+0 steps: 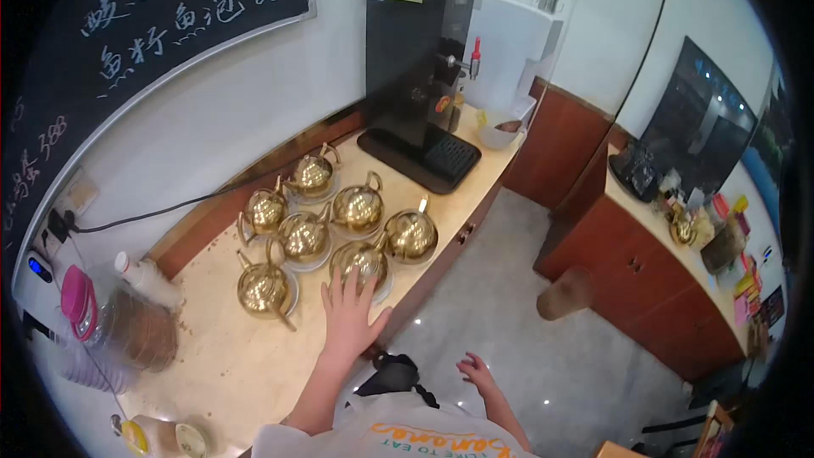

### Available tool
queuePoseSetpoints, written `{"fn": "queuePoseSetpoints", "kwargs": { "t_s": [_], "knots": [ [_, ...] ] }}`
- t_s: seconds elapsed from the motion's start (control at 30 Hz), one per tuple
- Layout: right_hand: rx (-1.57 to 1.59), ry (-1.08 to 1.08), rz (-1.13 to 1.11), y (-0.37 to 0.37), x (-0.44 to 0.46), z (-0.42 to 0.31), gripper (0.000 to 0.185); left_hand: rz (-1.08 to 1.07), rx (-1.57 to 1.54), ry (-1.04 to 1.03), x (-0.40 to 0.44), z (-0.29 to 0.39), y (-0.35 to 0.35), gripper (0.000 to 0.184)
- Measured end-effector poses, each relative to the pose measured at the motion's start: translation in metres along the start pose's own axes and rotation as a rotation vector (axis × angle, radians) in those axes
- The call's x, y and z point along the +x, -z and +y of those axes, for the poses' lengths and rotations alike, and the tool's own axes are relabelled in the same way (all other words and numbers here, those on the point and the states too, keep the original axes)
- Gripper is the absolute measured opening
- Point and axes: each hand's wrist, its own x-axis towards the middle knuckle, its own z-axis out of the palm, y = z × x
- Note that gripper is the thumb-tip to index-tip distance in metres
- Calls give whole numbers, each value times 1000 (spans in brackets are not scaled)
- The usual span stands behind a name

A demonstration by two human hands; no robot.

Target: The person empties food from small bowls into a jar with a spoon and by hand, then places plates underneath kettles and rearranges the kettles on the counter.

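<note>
Along the front edge of the tabletop [229,382], the round gold teapot [363,261] sits nearest you, in a cluster with six other gold teapots [358,206]. Your left hand [354,318] is spread wide, its fingers over this pot's near side; you cannot tell whether they touch it. Your right hand [476,373] hangs apart above the floor, its fingers loosely bent, with nothing visible in it.

Your pot's round body shows no clear long axis, and your fingers cover part of it, so you cannot tell which way its spout points. The pot to its right has a slim part standing up on its far side.

The pale, wood-coloured surface carries small brown crumbs. On your left stand a pink-lidded jar [140,331] and a white bottle [151,280]; beyond the pots rises a black dispenser [415,59] with a red-handled tap. A chalk-lettered blackboard [170,0] hangs on the wall. To your right, past the grey floor [475,288], stands a red-brown cabinet [644,280].
</note>
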Motion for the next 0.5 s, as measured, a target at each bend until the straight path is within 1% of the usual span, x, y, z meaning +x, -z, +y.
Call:
{"fn": "queuePoseSetpoints", "kwargs": {
  "t_s": [0.07,0.1,0.13,0.2,0.3,0.4,0.43,0.5],
  "knots": [
    [-320,167,3,6,24,-73,83,16,46,-19,40,-18,-31,58],
    [-365,285,-7,2,28,-114,86,15,74,-29,48,-26,-42,59],
    [-409,417,-18,-3,31,-153,89,-34,56,11,51,-31,-50,60],
    [-630,808,-13,-12,57,-207,93,-77,31,88,70,-38,-68,62],
    [-749,967,12,-54,49,-294,98,-122,230,89,67,-39,-83,63],
    [-1196,1114,-6,-91,61,-340,103,-156,96,87,61,-49,-81,63],
    [-1240,1131,-40,-103,69,-347,102,-162,51,86,62,-51,-80,63],
    [-1353,1163,-116,-121,85,-359,101,-189,70,100,66,-48,-79,65]
  ]
}}
